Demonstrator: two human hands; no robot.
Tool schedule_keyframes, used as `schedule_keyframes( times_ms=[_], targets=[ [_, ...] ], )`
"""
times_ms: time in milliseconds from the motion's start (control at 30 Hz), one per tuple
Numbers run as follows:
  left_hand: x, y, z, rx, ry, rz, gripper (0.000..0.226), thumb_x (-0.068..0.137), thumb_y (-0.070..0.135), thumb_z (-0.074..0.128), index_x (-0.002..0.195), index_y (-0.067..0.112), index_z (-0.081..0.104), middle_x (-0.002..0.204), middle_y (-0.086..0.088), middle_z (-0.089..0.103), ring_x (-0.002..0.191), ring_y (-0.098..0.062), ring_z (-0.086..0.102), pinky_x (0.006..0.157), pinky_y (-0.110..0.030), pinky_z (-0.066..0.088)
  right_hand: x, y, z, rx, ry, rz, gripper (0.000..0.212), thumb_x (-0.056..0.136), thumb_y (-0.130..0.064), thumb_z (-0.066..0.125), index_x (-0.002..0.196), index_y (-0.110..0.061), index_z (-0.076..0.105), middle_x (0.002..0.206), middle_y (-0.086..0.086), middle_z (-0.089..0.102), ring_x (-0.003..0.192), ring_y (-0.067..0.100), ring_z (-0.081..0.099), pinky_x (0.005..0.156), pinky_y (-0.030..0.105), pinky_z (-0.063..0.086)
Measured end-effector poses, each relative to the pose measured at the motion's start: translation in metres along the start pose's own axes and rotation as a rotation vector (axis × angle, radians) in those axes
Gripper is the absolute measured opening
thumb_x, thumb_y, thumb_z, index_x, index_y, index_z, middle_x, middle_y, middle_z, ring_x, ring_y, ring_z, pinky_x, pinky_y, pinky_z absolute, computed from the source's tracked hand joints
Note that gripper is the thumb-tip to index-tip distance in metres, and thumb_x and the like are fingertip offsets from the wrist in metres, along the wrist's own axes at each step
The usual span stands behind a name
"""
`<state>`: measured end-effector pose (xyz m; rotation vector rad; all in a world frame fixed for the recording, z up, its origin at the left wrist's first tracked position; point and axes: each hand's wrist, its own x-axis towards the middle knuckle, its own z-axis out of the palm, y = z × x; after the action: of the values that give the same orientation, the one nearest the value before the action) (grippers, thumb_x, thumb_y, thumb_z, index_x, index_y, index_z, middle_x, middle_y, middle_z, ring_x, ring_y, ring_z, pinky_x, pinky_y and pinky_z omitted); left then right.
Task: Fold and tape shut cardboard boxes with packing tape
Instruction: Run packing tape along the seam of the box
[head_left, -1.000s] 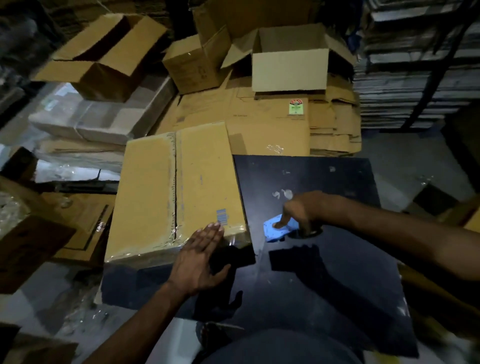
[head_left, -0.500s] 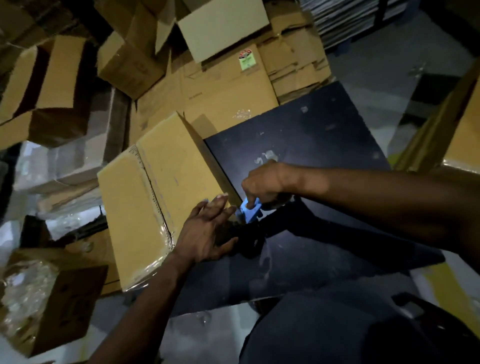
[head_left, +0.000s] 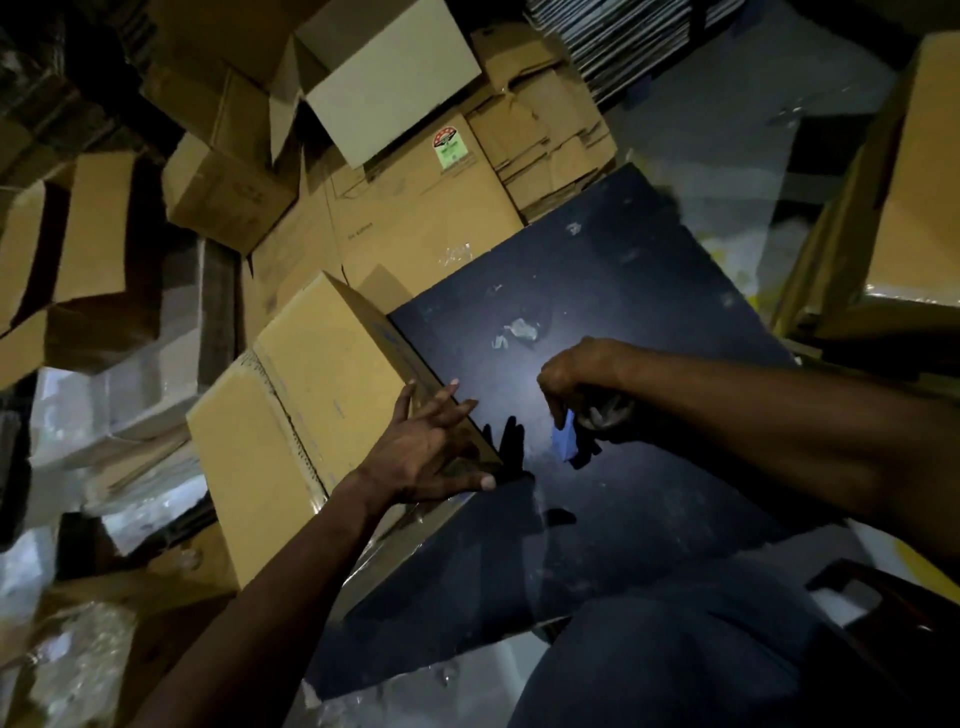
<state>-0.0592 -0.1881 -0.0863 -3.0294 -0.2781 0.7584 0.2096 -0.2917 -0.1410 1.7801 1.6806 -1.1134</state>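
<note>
Dim storeroom clutter fills the background: open brown cardboard cartons (head_left: 218, 187) heaped at the upper left, a pale open-topped cardboard box (head_left: 389, 88) tilted near the top, and a stack of flattened brown cardboard sheets (head_left: 550, 140) behind it, one flat sheet carrying a small green and red sticker (head_left: 448, 148). Another tan carton (head_left: 904, 218) stands at the right edge.

Nearer the camera lies a dark, scuffed square surface (head_left: 623, 291), marked with pale scraps of old tape residue. At its left edge sits the closed tan cardboard box with a taped centre seam (head_left: 291, 415), tilted in view, its top flaps shut and clear tape glinting along the near end.

The left hand (head_left: 431, 452) rests on the box's near right corner, fingers straight and spread across the edge, thumb stretched along the near side; it presses rather than grips. The right hand (head_left: 582, 384) hovers over the dark surface just beside that corner, fingers curled down around a blue-handled packing tape dispenser (head_left: 569, 439), of which only a blue part and a bit of the roll show beneath the knuckles. Dispenser and box are close but apart.

A dark-trousered knee (head_left: 675, 665) of the person fills the lower right.
</note>
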Motion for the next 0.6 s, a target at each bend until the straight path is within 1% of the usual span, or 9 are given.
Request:
schedule_keyframes(
  times_ms=[67,133,200,267,333,400,467,567,600],
  targets=[
    [0.006,-0.004,-0.005,-0.001,0.007,0.024,0.084,0.093,0.099,0.022,0.128,0.046,0.076,0.18,0.01,0.024,0.17,-0.017,-0.004,0.127,-0.073,-0.003,0.009,-0.001,0.0,0.069,0.043,-0.002,0.038,0.085,-0.029,0.087,0.12,-0.038,0.079,0.124,-0.013,0.07,0.1,0.019,0.071,0.098,0.032,0.058],
    [0.004,-0.015,-0.003,-0.082,0.103,-0.006,0.074,0.104,0.087,0.022,0.131,0.044,0.077,0.178,0.01,0.032,0.17,-0.016,0.005,0.128,-0.071,0.004,0.013,0.001,0.003,0.102,0.063,0.02,0.031,0.082,-0.037,0.089,0.111,-0.033,0.081,0.119,-0.009,0.073,0.096,0.019,0.072,0.097,0.032,0.059],
    [-0.004,-0.029,0.003,-0.149,0.188,-0.048,0.058,0.111,0.072,0.03,0.133,0.042,0.075,0.174,0.012,0.039,0.169,-0.014,0.012,0.129,-0.067,0.009,0.019,0.003,0.009,0.102,0.111,0.023,0.03,0.077,-0.047,0.091,0.103,-0.038,0.079,0.114,-0.009,0.074,0.089,0.016,0.07,0.093,0.033,0.057],
    [-0.013,-0.038,0.015,-0.05,0.216,-0.008,0.048,0.113,0.061,0.036,0.138,0.04,0.071,0.172,0.01,0.043,0.168,-0.015,0.017,0.129,-0.067,0.013,0.02,0.004,0.011,0.071,0.156,-0.011,0.025,0.077,-0.048,0.09,0.097,-0.043,0.077,0.115,-0.009,0.072,0.088,0.015,0.066,0.088,0.033,0.052],
    [-0.018,-0.041,0.028,0.025,0.195,0.04,0.045,0.115,0.056,0.034,0.141,0.039,0.067,0.171,0.006,0.045,0.168,-0.016,0.02,0.128,-0.067,0.016,0.02,0.006,0.013,0.073,0.219,-0.044,0.025,0.081,-0.045,0.086,0.105,-0.043,0.079,0.118,-0.008,0.071,0.101,0.019,0.065,0.094,0.041,0.048],
    [-0.016,-0.042,0.035,0.014,0.182,0.04,0.047,0.117,0.056,0.03,0.143,0.039,0.065,0.169,0.005,0.048,0.167,-0.017,0.021,0.129,-0.066,0.015,0.021,0.01,0.018,0.079,0.315,-0.066,0.027,0.089,-0.04,0.08,0.116,-0.042,0.078,0.122,-0.008,0.071,0.113,0.023,0.063,0.1,0.047,0.045],
    [-0.007,-0.046,0.037,-0.019,0.187,0.017,0.048,0.117,0.055,0.027,0.143,0.039,0.064,0.167,0.005,0.048,0.167,-0.019,0.021,0.13,-0.065,0.013,0.024,0.012,0.024,0.108,0.412,-0.061,0.033,0.094,-0.032,0.075,0.125,-0.042,0.074,0.129,-0.007,0.07,0.119,0.024,0.061,0.101,0.049,0.044],
    [0.02,-0.065,0.035,-0.106,0.232,-0.069,0.046,0.117,0.054,0.026,0.144,0.04,0.061,0.166,0.008,0.046,0.167,-0.017,0.02,0.13,-0.064,0.012,0.019,0.008,0.036,0.24,0.616,-0.087,0.067,0.09,-0.009,0.076,0.148,-0.039,0.061,0.145,-0.001,0.061,0.134,0.025,0.054,0.1,0.04,0.045],
    [0.032,-0.073,0.034,-0.122,0.262,-0.103,0.045,0.118,0.054,0.026,0.143,0.04,0.061,0.164,0.009,0.048,0.166,-0.016,0.023,0.128,-0.063,0.015,0.015,0.002,0.042,0.363,0.683,-0.105,0.074,0.087,-0.003,0.073,0.151,-0.038,0.058,0.151,-0.002,0.058,0.138,0.024,0.053,0.1,0.035,0.045]
  ],
)
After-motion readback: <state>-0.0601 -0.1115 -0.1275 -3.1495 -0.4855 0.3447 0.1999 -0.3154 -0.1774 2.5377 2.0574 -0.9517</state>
